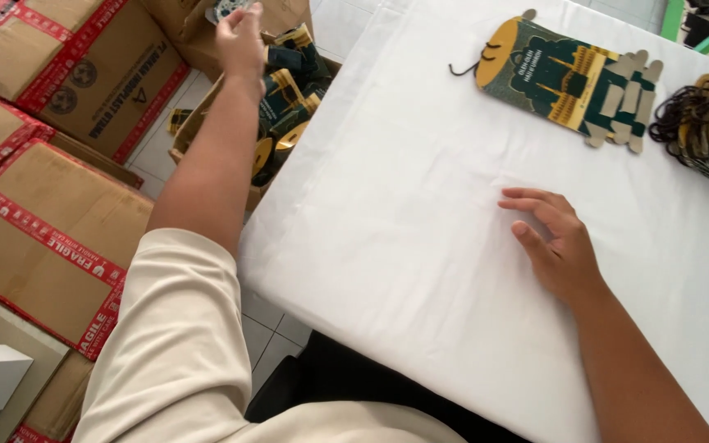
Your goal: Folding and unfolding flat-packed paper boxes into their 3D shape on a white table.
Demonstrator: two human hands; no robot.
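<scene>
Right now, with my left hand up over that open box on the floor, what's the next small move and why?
Probably bring the left hand back to the white table. It seems to hold a small piece above the open box of dark green and gold packs, and the right hand rests flat on bare cloth, ready to receive it.

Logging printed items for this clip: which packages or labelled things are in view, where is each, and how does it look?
Sealed cartons: floor, left; brown, red-and-white tape.
Open carton: beside the table, under the left hand; holds dark green and gold packs.
Flat printed card: on the white table, top; green, gold, tabbed edge.
Card stack: right edge, dark cords.
Right hand: flat on cloth.
</scene>
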